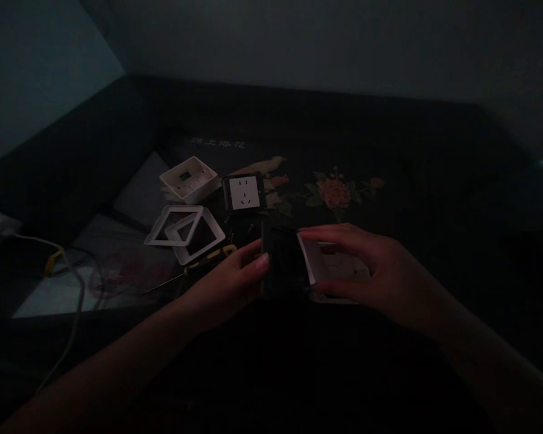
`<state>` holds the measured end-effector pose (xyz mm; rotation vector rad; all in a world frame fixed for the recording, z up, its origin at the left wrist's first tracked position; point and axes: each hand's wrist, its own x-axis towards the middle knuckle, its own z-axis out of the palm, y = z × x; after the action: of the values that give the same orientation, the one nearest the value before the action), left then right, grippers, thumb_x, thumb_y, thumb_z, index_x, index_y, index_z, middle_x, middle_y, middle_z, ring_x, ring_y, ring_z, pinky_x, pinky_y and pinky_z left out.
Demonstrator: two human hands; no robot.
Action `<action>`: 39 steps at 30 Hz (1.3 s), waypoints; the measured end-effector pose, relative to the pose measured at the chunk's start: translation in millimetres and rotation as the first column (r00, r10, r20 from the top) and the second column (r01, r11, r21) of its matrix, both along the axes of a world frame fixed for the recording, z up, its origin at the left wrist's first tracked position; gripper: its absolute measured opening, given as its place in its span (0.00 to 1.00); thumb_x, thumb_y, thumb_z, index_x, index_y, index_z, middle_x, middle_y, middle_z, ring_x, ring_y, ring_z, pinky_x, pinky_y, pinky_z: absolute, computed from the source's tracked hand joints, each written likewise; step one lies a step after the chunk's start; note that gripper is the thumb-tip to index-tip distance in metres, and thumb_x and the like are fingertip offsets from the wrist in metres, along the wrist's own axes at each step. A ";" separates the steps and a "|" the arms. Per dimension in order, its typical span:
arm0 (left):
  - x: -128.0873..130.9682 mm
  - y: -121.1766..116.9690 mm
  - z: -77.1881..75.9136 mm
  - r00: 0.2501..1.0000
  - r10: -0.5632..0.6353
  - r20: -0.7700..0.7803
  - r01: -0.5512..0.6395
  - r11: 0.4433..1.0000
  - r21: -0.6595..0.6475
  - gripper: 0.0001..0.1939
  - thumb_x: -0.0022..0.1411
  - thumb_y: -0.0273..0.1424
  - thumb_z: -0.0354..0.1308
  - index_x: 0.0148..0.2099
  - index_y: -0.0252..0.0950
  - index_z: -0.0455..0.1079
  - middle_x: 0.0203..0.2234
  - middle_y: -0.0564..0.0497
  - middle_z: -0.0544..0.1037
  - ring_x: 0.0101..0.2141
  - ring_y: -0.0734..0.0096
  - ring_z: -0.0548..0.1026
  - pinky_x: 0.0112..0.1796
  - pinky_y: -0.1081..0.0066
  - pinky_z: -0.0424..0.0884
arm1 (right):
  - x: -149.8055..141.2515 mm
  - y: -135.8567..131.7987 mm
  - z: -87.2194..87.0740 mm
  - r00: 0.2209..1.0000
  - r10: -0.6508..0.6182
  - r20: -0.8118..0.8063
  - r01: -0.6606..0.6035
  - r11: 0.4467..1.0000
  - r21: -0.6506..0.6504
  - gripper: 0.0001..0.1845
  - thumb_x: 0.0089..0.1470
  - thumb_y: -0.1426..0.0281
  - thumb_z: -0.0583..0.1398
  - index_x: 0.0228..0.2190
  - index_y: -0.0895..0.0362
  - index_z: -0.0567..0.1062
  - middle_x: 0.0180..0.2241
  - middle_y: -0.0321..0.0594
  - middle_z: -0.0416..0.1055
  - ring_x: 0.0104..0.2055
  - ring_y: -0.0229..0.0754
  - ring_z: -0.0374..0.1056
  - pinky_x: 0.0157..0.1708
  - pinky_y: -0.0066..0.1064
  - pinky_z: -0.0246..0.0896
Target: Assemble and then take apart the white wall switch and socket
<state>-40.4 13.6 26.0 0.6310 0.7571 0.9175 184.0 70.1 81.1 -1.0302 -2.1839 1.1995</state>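
Note:
The scene is very dim. My left hand [235,280] is closed on the left edge of a black socket housing [288,265], thumb on its near side. At its right side a white socket panel [312,259] stands edge-on, tilted against the housing. My right hand [382,271] pinches this panel between the thumb below and the fingers above. Whether the panel is joined to the housing, I cannot tell. Behind and below my right hand lies a white plastic piece [344,265], partly covered by the fingers.
A white wall box [191,181] and a black-framed socket [245,193] lie beyond my hands. Two white frames [208,247] overlap at the left, near a yellow-black screwdriver [208,259] and several screws [250,228]. A white cable [79,289] runs down the left side.

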 end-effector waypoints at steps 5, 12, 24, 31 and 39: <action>1.0 -1.2 2.7 0.999 -0.009 -0.049 0.010 1.000 0.026 0.43 0.50 0.53 0.70 0.63 0.41 0.64 0.55 0.42 0.76 0.53 0.49 0.76 0.46 0.61 0.76 | -2.8 1.3 -12.7 0.982 -0.026 -0.189 -0.019 0.971 -0.237 0.34 0.48 0.73 0.70 0.56 0.46 0.73 0.59 0.39 0.71 0.57 0.49 0.71 0.57 0.46 0.68; 1.8 -2.5 8.3 0.990 0.019 -0.136 -0.008 0.997 0.079 0.46 0.46 0.56 0.71 0.61 0.39 0.63 0.58 0.40 0.73 0.55 0.45 0.74 0.43 0.61 0.77 | -4.7 -0.7 -19.9 0.974 -0.014 -0.228 -0.033 0.979 -0.202 0.32 0.44 0.70 0.74 0.52 0.43 0.77 0.56 0.38 0.71 0.57 0.49 0.70 0.57 0.44 0.69; 3.9 -4.1 11.5 0.983 0.055 -0.174 -0.037 0.994 0.104 0.43 0.47 0.55 0.70 0.58 0.39 0.62 0.56 0.41 0.73 0.58 0.43 0.70 0.53 0.52 0.71 | -7.6 -4.2 -21.0 0.977 -0.018 -0.213 -0.019 0.985 -0.173 0.31 0.45 0.69 0.74 0.51 0.40 0.77 0.54 0.34 0.71 0.55 0.44 0.70 0.55 0.37 0.71; 5.3 -6.1 9.5 0.987 0.044 -0.155 -0.023 0.991 0.131 0.41 0.49 0.54 0.70 0.58 0.39 0.63 0.57 0.41 0.73 0.59 0.45 0.69 0.56 0.52 0.67 | -7.5 -6.9 -19.0 0.976 0.019 -0.216 -0.050 0.989 -0.142 0.30 0.47 0.68 0.72 0.52 0.39 0.75 0.54 0.34 0.69 0.58 0.45 0.67 0.57 0.38 0.69; 4.7 -6.6 10.3 0.998 -0.009 -0.066 0.014 0.997 0.078 0.35 0.54 0.49 0.69 0.58 0.40 0.66 0.52 0.44 0.76 0.53 0.50 0.75 0.46 0.62 0.73 | -11.1 -5.2 -31.0 0.946 -0.110 -0.306 -0.018 0.922 -0.387 0.31 0.41 0.67 0.75 0.47 0.40 0.75 0.56 0.34 0.65 0.57 0.46 0.67 0.49 0.35 0.71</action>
<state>-35.7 7.0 36.3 0.7373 0.7783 0.9230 172.9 65.0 50.0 -0.9434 -1.6991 1.6890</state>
